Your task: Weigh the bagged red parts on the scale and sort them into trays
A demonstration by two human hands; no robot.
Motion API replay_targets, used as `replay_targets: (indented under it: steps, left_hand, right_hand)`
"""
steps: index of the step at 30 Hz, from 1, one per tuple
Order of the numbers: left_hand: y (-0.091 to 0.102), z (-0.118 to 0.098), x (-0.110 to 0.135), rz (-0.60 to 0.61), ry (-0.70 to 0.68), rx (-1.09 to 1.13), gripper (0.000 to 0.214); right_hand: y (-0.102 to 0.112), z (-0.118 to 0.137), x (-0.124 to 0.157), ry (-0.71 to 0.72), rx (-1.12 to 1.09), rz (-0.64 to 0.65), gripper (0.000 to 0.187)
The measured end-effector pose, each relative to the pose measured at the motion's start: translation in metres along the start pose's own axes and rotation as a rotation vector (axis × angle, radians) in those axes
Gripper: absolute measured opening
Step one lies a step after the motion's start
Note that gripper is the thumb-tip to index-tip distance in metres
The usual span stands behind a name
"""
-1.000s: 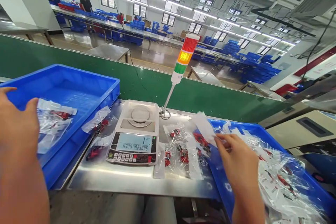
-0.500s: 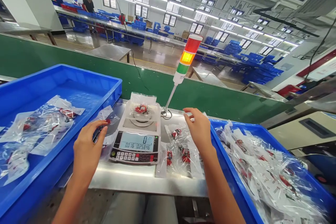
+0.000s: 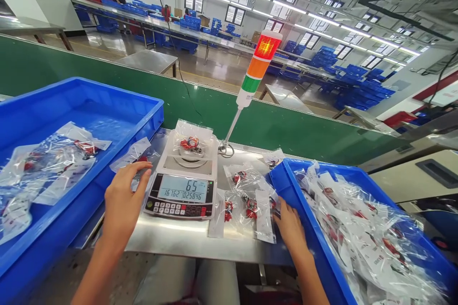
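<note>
My left hand [image 3: 123, 195] is closed at the edge of a clear plastic bag [image 3: 139, 153] with a red part inside, between the left tray and the scale. The fingers and thumb curve round the bag's near end. On the pan of the digital scale [image 3: 179, 195] lies another bag [image 3: 193, 140] holding red and dark parts. My right hand [image 3: 291, 226] is low beside the right tray, its fingers closing on a bag [image 3: 273, 204] at the right of a group; the fingertips are partly hidden. Several bags [image 3: 246, 205] with red parts lie between scale and hand.
A blue tray [image 3: 132, 128] with several bags stands at left. Another blue tray [image 3: 304, 219], heaped with bags, is at right. A signal light [image 3: 257, 64] glows red behind the scale. A green barrier [image 3: 200, 102] runs across the back.
My right hand has come down from above the bags to their right side. A bag lies on the pan in both frames; the count reading went from 0 to 65. The lamp changed from amber to red.
</note>
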State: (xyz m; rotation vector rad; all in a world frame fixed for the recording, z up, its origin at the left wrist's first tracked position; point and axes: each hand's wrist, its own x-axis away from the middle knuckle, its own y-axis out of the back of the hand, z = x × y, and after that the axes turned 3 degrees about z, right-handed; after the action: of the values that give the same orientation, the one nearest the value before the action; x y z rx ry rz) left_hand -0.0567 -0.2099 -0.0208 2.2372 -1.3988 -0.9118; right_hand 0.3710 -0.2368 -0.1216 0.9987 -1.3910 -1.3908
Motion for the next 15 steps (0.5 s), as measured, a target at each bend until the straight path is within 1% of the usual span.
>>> replay_targets:
  steps: [3, 6, 8, 11, 13, 15]
  left_hand:
    - [0.0, -0.001, -0.001, -0.01, 0.0, 0.0, 0.031]
    - [0.0, -0.003, -0.006, -0.018, -0.009, -0.001, 0.032]
    - [-0.001, -0.007, -0.011, -0.015, -0.031, -0.008, 0.031]
    - [-0.004, -0.017, -0.021, -0.03, -0.102, -0.035, 0.03]
    - [-0.008, -0.025, -0.032, -0.051, -0.175, -0.066, 0.03]
    - [-0.013, -0.033, -0.049, -0.068, -0.254, -0.105, 0.03]
  right_hand:
    - [-0.002, 0.0, -0.004, -0.006, -0.037, -0.049, 0.045]
    - [0.001, 0.0, -0.005, 0.021, -0.172, -0.216, 0.045]
    - [0.007, 0.001, -0.003, 0.042, -0.27, -0.335, 0.056]
    - [0.021, 0.004, 0.004, 0.061, -0.341, -0.416, 0.078]
    - [0.03, 0.008, 0.009, 0.067, -0.37, -0.464, 0.084]
    - [0.037, 0.011, 0.015, 0.074, -0.389, -0.514, 0.084]
